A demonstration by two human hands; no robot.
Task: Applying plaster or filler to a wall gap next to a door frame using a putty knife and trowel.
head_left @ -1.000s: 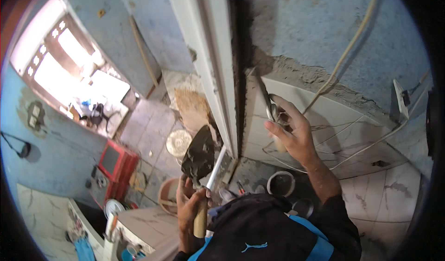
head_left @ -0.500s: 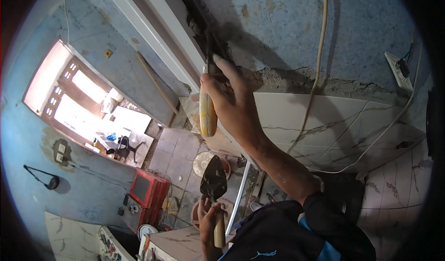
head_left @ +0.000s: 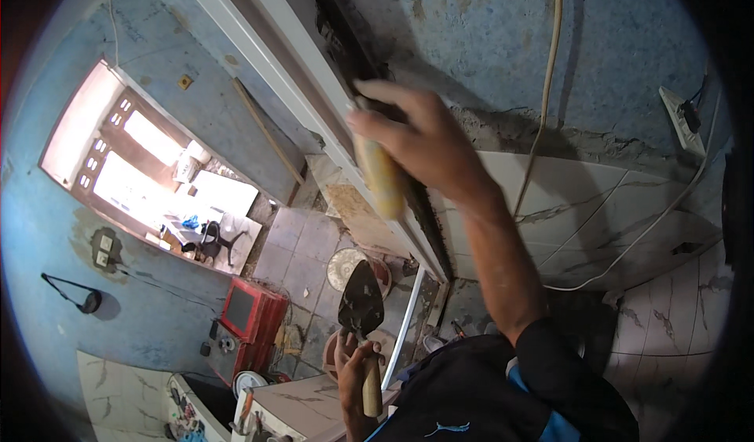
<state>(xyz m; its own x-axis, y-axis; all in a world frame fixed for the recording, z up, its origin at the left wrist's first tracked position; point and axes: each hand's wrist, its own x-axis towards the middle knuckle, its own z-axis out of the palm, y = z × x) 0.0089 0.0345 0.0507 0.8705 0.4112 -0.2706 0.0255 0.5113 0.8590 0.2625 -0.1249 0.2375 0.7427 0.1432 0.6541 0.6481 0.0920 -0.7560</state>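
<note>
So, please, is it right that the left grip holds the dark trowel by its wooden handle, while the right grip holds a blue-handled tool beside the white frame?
Not quite: the tool handle in the right grip is yellow, not blue, as the head view shows. The rest stands: the left grip holds the dark trowel, and the right is beside the white frame.

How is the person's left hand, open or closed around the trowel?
Closed: the left hand curls around the trowel at the upper end of its pale handle.

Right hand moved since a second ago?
Yes: relative to the white frame, the right hand went up and left, from in front of the wall tiles to the frame's edge.
</note>
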